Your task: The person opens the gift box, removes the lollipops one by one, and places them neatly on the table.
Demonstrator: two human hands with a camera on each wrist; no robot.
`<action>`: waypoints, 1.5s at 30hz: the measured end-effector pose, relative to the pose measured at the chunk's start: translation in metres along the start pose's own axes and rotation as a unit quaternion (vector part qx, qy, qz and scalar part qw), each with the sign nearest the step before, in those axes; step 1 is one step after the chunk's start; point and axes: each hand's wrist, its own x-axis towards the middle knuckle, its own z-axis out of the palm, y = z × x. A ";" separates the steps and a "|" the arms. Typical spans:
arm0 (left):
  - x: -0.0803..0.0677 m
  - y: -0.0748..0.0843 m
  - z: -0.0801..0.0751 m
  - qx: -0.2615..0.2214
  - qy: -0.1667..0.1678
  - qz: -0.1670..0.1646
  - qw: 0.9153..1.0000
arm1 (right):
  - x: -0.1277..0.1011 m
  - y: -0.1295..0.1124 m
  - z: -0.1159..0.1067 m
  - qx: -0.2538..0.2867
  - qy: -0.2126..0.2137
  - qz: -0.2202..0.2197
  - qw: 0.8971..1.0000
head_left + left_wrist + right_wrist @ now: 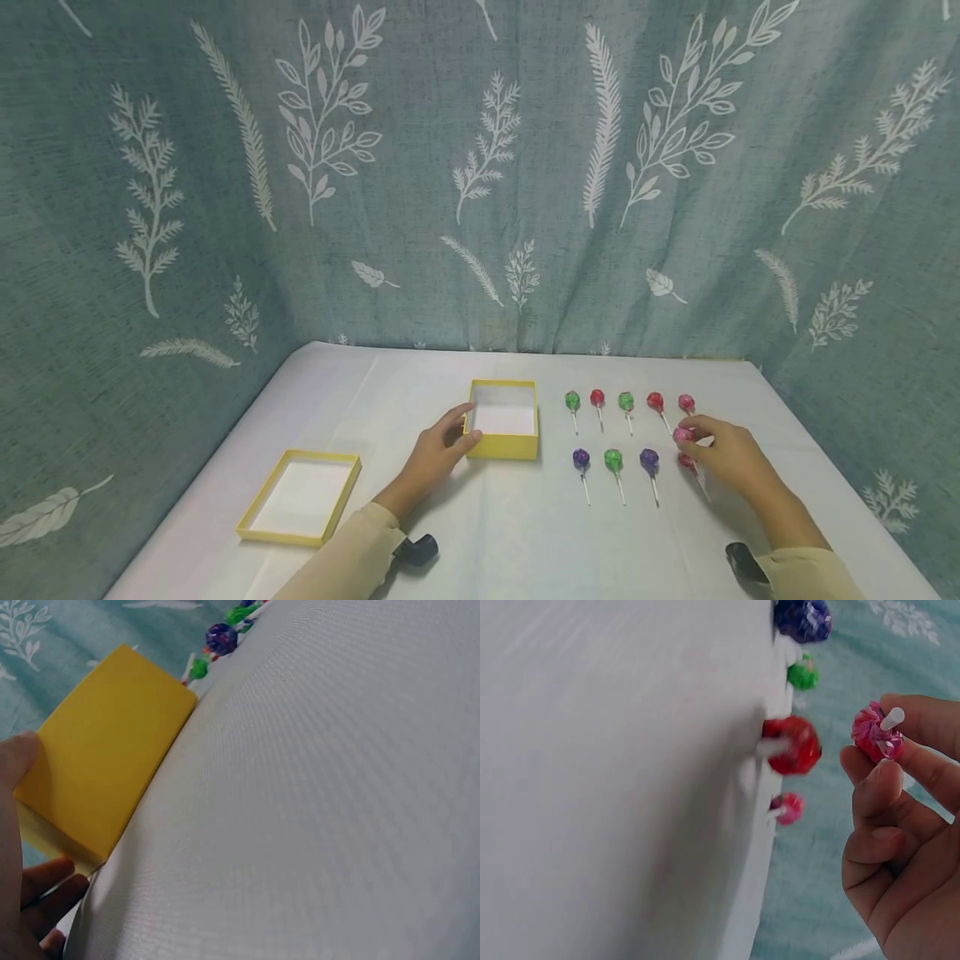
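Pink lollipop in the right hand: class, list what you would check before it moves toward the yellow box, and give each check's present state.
1. Right hand pinches the pink lollipop between fingertips: ok.
2. Pink lollipop lifted off the table: ok, as the right wrist view shows.
3. Left hand steadies the yellow box at its left corner: ok.
4. Yellow box open: ok. Whether it holds anything: cannot tell.
5. Lid lies aside, left of the box: ok.
6. The path crosses the other lollipops: clearance cannot tell.
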 end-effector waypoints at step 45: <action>-0.001 0.002 0.000 0.003 -0.001 0.001 1.000 | -0.008 0.056 -0.015 -0.025 -0.073 0.039 0.996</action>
